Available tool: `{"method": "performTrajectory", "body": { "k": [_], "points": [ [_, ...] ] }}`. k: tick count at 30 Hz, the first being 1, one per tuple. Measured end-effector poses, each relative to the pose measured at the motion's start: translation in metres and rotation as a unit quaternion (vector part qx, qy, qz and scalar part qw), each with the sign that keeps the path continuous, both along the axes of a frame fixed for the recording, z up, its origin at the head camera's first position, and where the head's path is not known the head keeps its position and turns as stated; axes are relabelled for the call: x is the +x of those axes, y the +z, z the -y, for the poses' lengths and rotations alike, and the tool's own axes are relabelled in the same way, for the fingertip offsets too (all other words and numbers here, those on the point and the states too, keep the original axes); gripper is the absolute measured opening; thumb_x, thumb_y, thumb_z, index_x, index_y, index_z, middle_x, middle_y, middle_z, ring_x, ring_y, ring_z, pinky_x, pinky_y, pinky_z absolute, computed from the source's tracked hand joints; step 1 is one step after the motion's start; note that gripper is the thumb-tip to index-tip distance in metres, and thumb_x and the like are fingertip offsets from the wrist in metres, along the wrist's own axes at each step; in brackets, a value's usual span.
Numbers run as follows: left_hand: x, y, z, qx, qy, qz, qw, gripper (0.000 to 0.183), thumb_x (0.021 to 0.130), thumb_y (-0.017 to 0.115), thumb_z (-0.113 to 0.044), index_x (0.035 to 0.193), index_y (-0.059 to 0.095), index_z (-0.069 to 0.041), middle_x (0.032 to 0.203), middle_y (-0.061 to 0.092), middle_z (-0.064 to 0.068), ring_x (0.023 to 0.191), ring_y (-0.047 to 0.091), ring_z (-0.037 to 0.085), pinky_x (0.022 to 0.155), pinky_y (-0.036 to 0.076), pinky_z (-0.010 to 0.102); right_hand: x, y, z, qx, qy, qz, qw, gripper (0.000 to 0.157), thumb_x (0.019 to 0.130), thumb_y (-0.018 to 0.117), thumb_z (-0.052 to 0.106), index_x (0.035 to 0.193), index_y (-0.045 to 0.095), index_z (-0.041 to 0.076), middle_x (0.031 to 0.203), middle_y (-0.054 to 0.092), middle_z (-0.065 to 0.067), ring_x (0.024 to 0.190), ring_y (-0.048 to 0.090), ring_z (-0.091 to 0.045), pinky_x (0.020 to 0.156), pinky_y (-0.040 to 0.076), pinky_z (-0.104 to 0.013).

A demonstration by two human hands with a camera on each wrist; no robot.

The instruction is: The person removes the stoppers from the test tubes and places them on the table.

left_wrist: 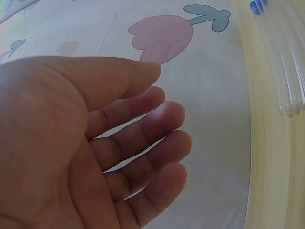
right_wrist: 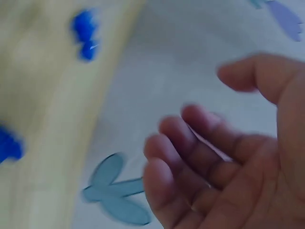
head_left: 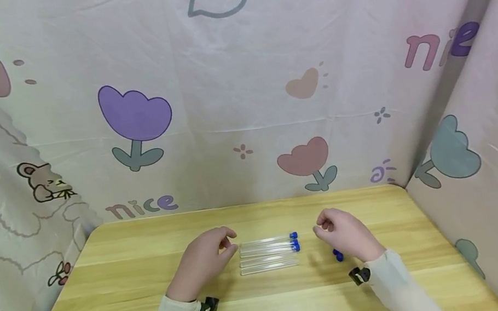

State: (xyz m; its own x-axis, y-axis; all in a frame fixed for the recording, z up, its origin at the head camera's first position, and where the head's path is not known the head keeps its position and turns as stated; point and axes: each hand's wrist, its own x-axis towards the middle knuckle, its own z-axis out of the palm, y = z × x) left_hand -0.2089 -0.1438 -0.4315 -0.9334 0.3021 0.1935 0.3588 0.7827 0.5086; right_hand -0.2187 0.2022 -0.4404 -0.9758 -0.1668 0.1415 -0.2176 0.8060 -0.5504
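Several clear test tubes (head_left: 267, 259) lie side by side on the table in the head view. The ones at the far side carry blue caps (head_left: 295, 242) on their right ends; the nearer ones show bare ends. My left hand (head_left: 207, 257) hovers just left of the tubes, fingers loosely bent and holding nothing. In the left wrist view the rounded ends of the tubes (left_wrist: 289, 71) appear at the right edge. To the right of the tubes is my right hand (head_left: 342, 231), also holding nothing, its fingers relaxed. Loose blue caps (head_left: 339, 255) lie beside it, partly hidden.
The wooden table (head_left: 142, 285) reaches to a printed cloth (head_left: 219, 99) at the back and on both sides. A small dark camera is strapped to each wrist. Blurred blue pieces (right_wrist: 86, 36) show in the right wrist view.
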Motion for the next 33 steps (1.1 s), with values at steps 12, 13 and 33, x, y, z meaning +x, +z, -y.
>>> {"method": "performTrajectory", "body": {
  "k": [12, 13, 33],
  "points": [
    [0.000, 0.000, 0.003, -0.005, 0.009, 0.001, 0.9999, 0.021, 0.096, 0.077, -0.025, 0.114, 0.074, -0.017, 0.102, 0.069, -0.004, 0.094, 0.065, 0.018, 0.085, 0.055, 0.039, 0.031, 0.027, 0.037, -0.024, 0.059, -0.083, 0.994, 0.010, 0.095, 0.076, 0.026, 0.101, 0.068, 0.023, 0.097, 0.062, 0.011, 0.093, 0.060, -0.011, 0.079, 0.053, -0.032],
    [0.000, 0.000, 0.003, -0.004, 0.008, 0.001, 1.0000, 0.020, 0.096, 0.077, -0.025, 0.114, 0.074, -0.017, 0.103, 0.070, -0.003, 0.094, 0.065, 0.018, 0.085, 0.055, 0.039, 0.034, 0.029, 0.037, -0.023, 0.058, -0.085, 0.994, 0.011, 0.095, 0.076, 0.026, 0.101, 0.068, 0.023, 0.097, 0.063, 0.011, 0.093, 0.060, -0.010, 0.079, 0.054, -0.032],
    [-0.003, -0.004, 0.000, -0.006, 0.005, 0.016, 0.9998, 0.022, 0.096, 0.076, -0.027, 0.115, 0.074, -0.017, 0.106, 0.070, -0.001, 0.099, 0.067, 0.023, 0.086, 0.055, 0.041, 0.039, 0.028, 0.039, 0.001, 0.046, -0.090, 0.995, 0.015, 0.094, 0.077, 0.026, 0.106, 0.069, 0.022, 0.098, 0.060, 0.015, 0.096, 0.061, -0.010, 0.081, 0.055, -0.033]
  ]
}}
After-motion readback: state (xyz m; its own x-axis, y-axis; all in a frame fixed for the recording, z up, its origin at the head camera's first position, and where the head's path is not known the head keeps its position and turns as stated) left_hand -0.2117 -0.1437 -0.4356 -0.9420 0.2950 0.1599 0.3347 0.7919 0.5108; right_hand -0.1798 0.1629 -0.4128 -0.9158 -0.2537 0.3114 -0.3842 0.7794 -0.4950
